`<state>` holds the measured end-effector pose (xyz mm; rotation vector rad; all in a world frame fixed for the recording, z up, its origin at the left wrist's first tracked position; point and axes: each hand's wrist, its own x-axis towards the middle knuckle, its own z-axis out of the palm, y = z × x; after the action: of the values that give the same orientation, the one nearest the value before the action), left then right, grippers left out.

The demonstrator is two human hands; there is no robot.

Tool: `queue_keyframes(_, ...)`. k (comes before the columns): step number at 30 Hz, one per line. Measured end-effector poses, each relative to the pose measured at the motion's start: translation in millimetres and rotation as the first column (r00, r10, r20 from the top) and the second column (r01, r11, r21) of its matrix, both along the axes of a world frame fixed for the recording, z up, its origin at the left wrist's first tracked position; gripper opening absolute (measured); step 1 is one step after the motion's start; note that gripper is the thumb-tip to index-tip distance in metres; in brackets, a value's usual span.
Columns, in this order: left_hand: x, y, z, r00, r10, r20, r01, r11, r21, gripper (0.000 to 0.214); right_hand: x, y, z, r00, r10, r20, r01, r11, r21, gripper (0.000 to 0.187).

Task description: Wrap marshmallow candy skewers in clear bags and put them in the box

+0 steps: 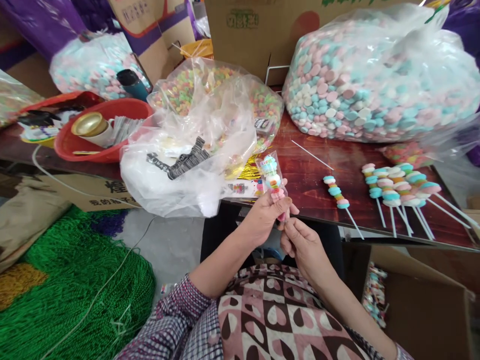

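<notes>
A candy skewer (275, 181) in a clear printed wrapper is held upright over the table's front edge. Its stacked pieces are blue, white, orange and pink. My left hand (263, 216) wraps round the lower part of the wrapped skewer, thumb on top. Just below, my right hand (302, 242) pinches at the bottom end of the wrapper; the stick there is hidden by my fingers. To the right, one bare candy skewer (335, 191) lies on the dark red table (307, 192). Farther right rests a group of several bare candy skewers (398, 185) with white sticks pointing toward me.
Behind stands a big bag of marshmallows (360, 95). A bag of colourful gummies (210, 85) and a red basin (78, 150) are at left. A loose white stick (313, 155) lies on the table. An open cardboard box (427, 305) with wrapped candy sits below right.
</notes>
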<state>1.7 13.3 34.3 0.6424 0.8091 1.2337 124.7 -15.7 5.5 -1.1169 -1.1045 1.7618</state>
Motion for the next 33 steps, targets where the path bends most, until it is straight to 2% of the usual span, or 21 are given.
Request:
queue_keyframes(5, 4, -6, -9.4, 0.999, 0.002, 0.050, 0.003, 0.995, -0.099, 0.067, -9, -4, -0.8, 1.000, -0.008, 0.019, 0.009, 0.999, -0.048, 0.039)
queue_keyframes(7, 2, -7, -13.2, 0.997, -0.036, 0.066, 0.044, 0.992, -0.122, 0.060, -4, 0, 1.9, 0.994, 0.079, 0.075, -0.076, 0.996, -0.039, 0.044)
queue_keyframes(10, -4, -7, -16.1, 0.997, -0.028, 0.076, 0.035, 0.995, -0.092, 0.040, 19, 14, 10.1, 0.927, 0.309, 0.213, -0.317, 0.948, 0.005, 0.045)
queue_keyframes(11, -5, -8, -15.8, 0.996, -0.019, 0.086, 0.025, 0.997, -0.073, 0.035, 28, 20, 13.6, 0.914, 0.318, 0.252, -0.337, 0.941, 0.034, 0.042)
queue_keyframes(12, -7, -10, -14.9, 0.993, -0.036, 0.112, 0.043, 0.997, -0.059, 0.032, 37, 27, 17.2, 0.931, 0.237, 0.277, -0.267, 0.961, 0.074, 0.038)
queue_keyframes(14, -6, -14, -11.0, 0.960, -0.177, 0.217, 0.194, 0.979, -0.059, 0.031, 48, 39, 24.9, 0.976, 0.042, 0.214, -0.072, 0.988, 0.134, 0.033)
queue_keyframes(15, -4, -17, -8.3, 0.917, -0.276, 0.287, 0.306, 0.950, -0.064, 0.032, 49, 43, 28.8, 0.990, -0.007, 0.144, -0.012, 0.991, 0.132, 0.038)
queue_keyframes(17, 2, -24, -2.9, 0.805, -0.435, 0.404, 0.499, 0.864, -0.062, 0.035, 45, 46, 35.8, 1.000, 0.031, 0.001, -0.031, 0.997, 0.071, 0.053)
queue_keyframes(19, 8, -28, 0.9, 0.746, -0.505, 0.433, 0.580, 0.813, -0.052, 0.039, 34, 45, 40.2, 0.992, 0.111, -0.063, -0.112, 0.994, -0.007, 0.060)
queue_keyframes(21, 10, -28, 1.4, 0.771, -0.526, 0.359, 0.578, 0.815, -0.046, 0.042, 21, 41, 40.3, 0.994, 0.090, -0.059, -0.092, 0.995, -0.041, 0.054)
queue_keyframes(22, 10, -26, 0.5, 0.818, -0.512, 0.264, 0.542, 0.839, -0.052, 0.042, 15, 39, 38.6, 0.998, 0.035, -0.045, -0.037, 0.999, -0.036, 0.048)
queue_keyframes(24, 6, -21, -3.0, 0.919, -0.389, -0.065, 0.385, 0.921, -0.067, 0.040, 8, 37, 33.2, 0.991, -0.128, -0.029, 0.129, 0.991, 0.022, 0.037)
queue_keyframes(25, 4, -19, -5.1, 0.924, -0.276, -0.265, 0.272, 0.961, -0.055, 0.037, 6, 36, 30.3, 0.978, -0.208, -0.033, 0.210, 0.976, 0.059, 0.032)
queue_keyframes(26, 2, -17, -7.2, 0.883, -0.157, -0.443, 0.163, 0.986, -0.026, 0.034, 6, 36, 28.0, 0.961, -0.272, -0.044, 0.275, 0.957, 0.095, 0.028)
queue_keyframes(27, 1, -16, -9.1, 0.823, -0.071, -0.564, 0.090, 0.996, 0.006, 0.032, 7, 37, 26.7, 0.949, -0.310, -0.058, 0.315, 0.941, 0.125, 0.025)
queue_keyframes(28, 1, -16, -10.8, 0.790, -0.045, -0.612, 0.072, 0.997, 0.020, 0.032, 10, 38, 26.5, 0.947, -0.315, -0.068, 0.321, 0.936, 0.143, 0.025)
queue_keyframes(29, 1, -16, -12.3, 0.806, -0.078, -0.587, 0.104, 0.994, 0.010, 0.034, 14, 39, 27.3, 0.956, -0.285, -0.066, 0.291, 0.946, 0.143, 0.026)
queue_keyframes(30, 1, -17, -13.4, 0.852, -0.166, -0.496, 0.183, 0.983, -0.015, 0.038, 20, 40, 29.0, 0.973, -0.224, -0.056, 0.229, 0.965, 0.126, 0.030)
queue_keyframes(31, 3, -19, -14.4, 0.891, -0.281, -0.356, 0.287, 0.957, -0.036, 0.042, 24, 42, 31.0, 0.988, -0.148, -0.044, 0.152, 0.984, 0.099, 0.035)
queue_keyframes(33, 6, -22, -15.8, 0.887, -0.455, -0.073, 0.454, 0.890, -0.028, 0.047, 31, 45, 34.1, 0.999, -0.018, -0.027, 0.019, 0.998, 0.052, 0.042)
